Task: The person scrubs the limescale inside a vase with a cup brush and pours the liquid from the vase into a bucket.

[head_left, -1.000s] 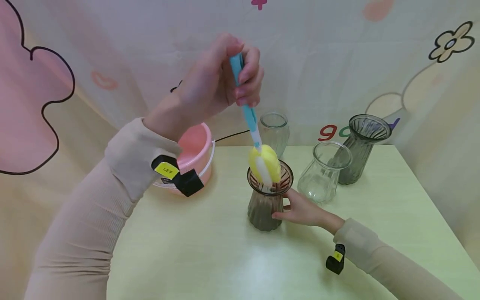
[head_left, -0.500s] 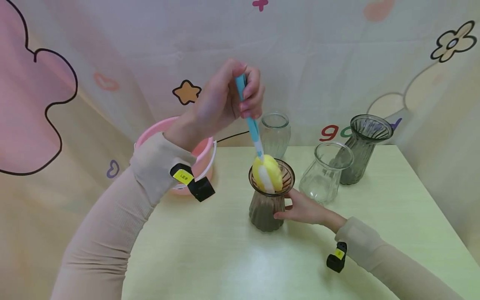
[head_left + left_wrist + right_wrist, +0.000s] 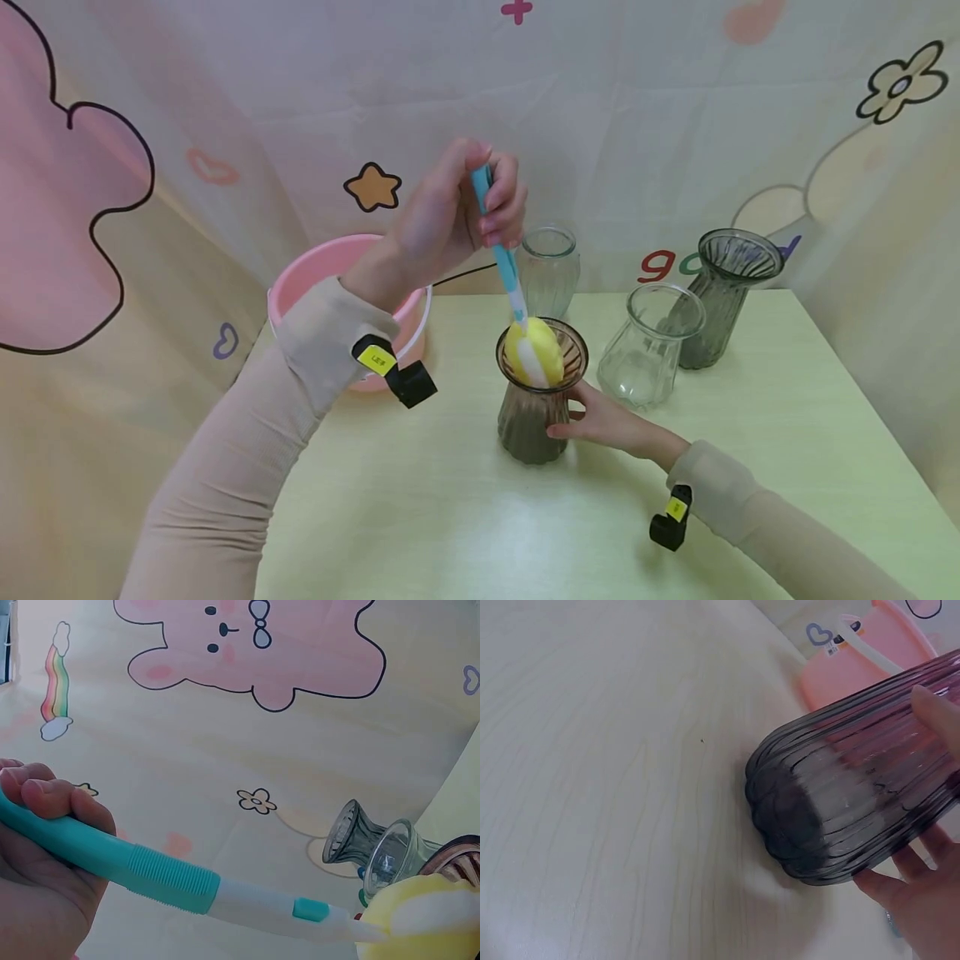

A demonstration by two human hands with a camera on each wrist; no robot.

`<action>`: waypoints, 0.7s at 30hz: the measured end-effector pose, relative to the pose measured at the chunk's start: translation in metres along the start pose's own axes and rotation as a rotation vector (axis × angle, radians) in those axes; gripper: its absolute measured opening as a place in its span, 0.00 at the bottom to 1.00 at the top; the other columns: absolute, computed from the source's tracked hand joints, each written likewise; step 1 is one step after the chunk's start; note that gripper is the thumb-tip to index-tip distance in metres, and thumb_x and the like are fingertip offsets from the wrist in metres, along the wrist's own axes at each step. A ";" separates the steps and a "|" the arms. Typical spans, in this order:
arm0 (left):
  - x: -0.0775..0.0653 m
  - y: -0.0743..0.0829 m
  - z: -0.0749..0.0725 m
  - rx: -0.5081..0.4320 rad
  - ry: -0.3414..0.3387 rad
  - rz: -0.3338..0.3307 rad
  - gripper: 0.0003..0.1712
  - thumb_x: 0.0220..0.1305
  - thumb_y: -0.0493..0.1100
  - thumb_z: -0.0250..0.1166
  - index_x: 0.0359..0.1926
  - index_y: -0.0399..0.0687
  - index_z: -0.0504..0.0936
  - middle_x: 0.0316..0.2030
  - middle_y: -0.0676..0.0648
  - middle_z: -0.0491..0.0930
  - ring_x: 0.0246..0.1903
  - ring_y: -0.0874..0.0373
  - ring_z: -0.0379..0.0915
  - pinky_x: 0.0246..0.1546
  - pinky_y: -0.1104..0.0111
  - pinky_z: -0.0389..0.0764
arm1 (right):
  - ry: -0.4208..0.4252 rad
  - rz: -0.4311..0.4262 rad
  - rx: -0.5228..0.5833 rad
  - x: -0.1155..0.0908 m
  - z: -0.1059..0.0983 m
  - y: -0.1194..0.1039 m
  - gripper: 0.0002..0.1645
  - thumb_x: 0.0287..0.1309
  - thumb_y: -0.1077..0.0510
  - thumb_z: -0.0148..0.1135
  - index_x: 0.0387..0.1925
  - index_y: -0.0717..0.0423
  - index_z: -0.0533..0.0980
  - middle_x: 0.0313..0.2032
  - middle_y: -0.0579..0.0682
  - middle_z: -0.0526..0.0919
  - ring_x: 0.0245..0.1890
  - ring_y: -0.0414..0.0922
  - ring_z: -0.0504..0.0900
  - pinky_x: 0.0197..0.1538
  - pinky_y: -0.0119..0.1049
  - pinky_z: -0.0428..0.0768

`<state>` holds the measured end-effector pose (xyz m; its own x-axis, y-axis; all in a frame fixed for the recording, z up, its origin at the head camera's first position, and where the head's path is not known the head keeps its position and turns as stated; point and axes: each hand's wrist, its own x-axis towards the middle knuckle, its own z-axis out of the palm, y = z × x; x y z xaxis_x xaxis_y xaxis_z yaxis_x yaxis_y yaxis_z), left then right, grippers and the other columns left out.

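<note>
My left hand (image 3: 468, 204) grips the teal and white handle of a sponge brush (image 3: 172, 877), which slants down to the right. The brush's yellow and white sponge head (image 3: 534, 353) sits in the flared mouth of a smoky ribbed glass vase (image 3: 531, 425). My right hand (image 3: 603, 419) holds this vase from its right side below the rim, thumb in front. In the right wrist view the vase (image 3: 840, 787) shows its fluted wall and dark base, with fingers around it. The tip of the sponge is hidden behind the vase's front rim.
A pink bucket (image 3: 322, 258) with a white handle stands at the back left, partly behind the left forearm. Behind the held vase is a clear glass jar (image 3: 551, 275). To its right stand a wide clear vase (image 3: 637, 367) and another smoky flared vase (image 3: 712, 312).
My left hand has come down and slightly right, lowering the sponge from above the rim into the vase's mouth. The right hand and the vase have stayed in place.
</note>
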<state>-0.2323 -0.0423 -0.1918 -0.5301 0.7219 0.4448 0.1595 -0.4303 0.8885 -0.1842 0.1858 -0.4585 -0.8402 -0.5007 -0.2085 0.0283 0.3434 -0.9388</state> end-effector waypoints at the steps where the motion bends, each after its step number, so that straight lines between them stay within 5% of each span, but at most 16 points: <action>1: 0.000 -0.001 0.000 -0.005 0.000 0.001 0.21 0.61 0.43 0.29 0.14 0.45 0.60 0.11 0.51 0.58 0.14 0.55 0.54 0.23 0.64 0.62 | -0.005 0.007 0.013 0.000 0.000 0.000 0.51 0.48 0.51 0.68 0.68 0.47 0.49 0.66 0.52 0.57 0.68 0.52 0.54 0.64 0.53 0.59; 21: -0.009 -0.028 0.000 -0.019 0.015 -0.018 0.22 0.61 0.43 0.28 0.14 0.48 0.60 0.11 0.52 0.57 0.13 0.56 0.53 0.22 0.66 0.60 | 0.015 0.008 0.067 -0.003 0.002 -0.001 0.51 0.48 0.51 0.68 0.68 0.49 0.49 0.65 0.55 0.59 0.67 0.54 0.54 0.65 0.53 0.57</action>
<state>-0.2315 -0.0368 -0.2205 -0.5454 0.7214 0.4268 0.1342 -0.4274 0.8940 -0.1807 0.1851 -0.4577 -0.8481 -0.4857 -0.2118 0.0705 0.2928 -0.9536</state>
